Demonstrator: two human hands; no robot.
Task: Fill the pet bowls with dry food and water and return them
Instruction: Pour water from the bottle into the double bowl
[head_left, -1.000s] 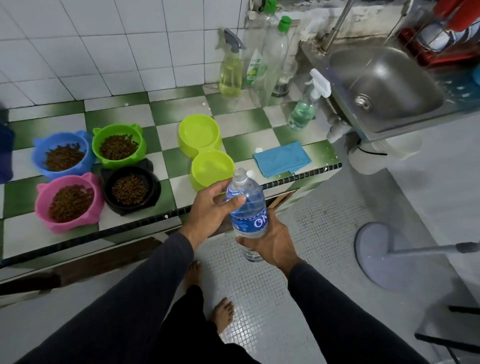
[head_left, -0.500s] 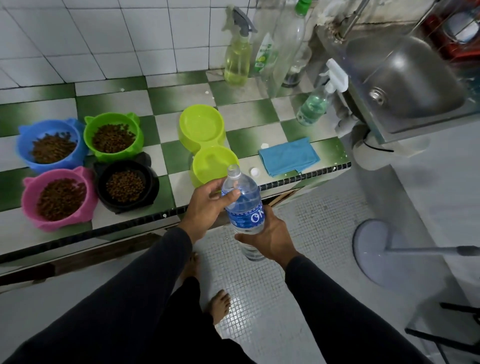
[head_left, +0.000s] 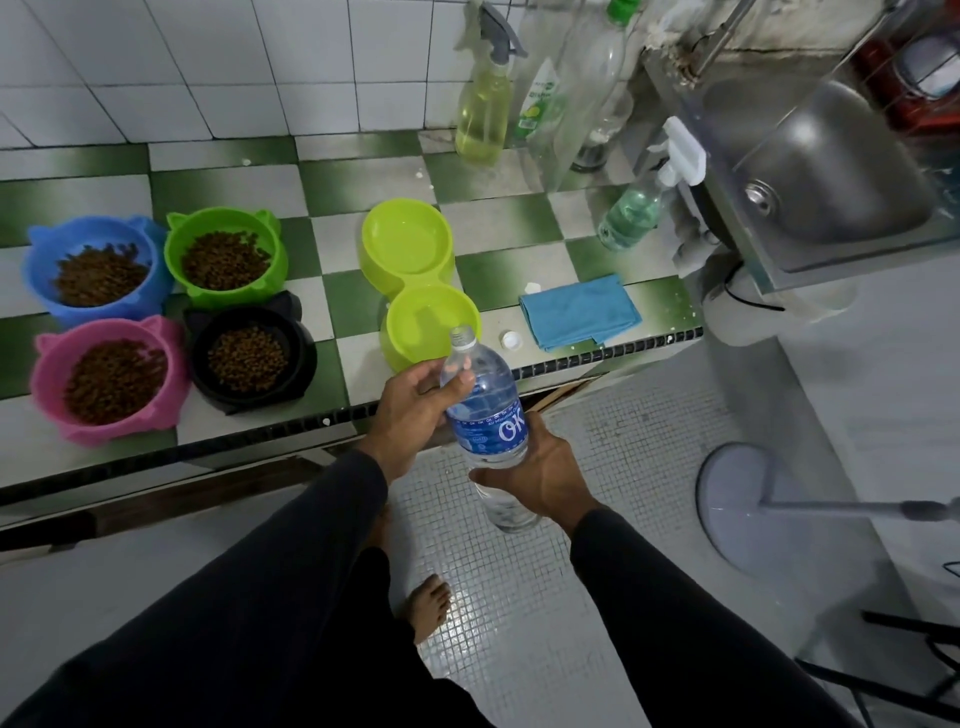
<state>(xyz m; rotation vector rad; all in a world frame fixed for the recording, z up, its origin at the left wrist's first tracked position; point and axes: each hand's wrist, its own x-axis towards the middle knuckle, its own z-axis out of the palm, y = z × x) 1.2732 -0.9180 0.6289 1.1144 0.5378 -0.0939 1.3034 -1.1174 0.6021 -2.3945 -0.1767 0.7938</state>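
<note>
A clear water bottle (head_left: 488, 415) with a blue label stands uncapped and upright in front of the counter edge. My right hand (head_left: 535, 475) grips its lower half and my left hand (head_left: 415, 405) holds its shoulder. Its white cap (head_left: 510, 340) lies on the counter. Just beyond the bottle's mouth sits a lime double bowl (head_left: 415, 280); both wells look pale, and I cannot tell if they hold water. At the left, blue (head_left: 96, 270), green (head_left: 226, 257), pink (head_left: 109, 379) and black (head_left: 252, 356) bowls hold dry food.
A folded blue cloth (head_left: 579, 312) lies right of the double bowl. Spray bottles (head_left: 483, 111) and tall clear bottles stand at the back wall, another sprayer (head_left: 636, 208) by the steel sink (head_left: 831, 171). A round stand base (head_left: 737, 499) sits on the floor.
The view has shifted so the counter sits lower and further right in frame. Both hands keep the same hold on the bottle, which stays upright near the double bowl.
</note>
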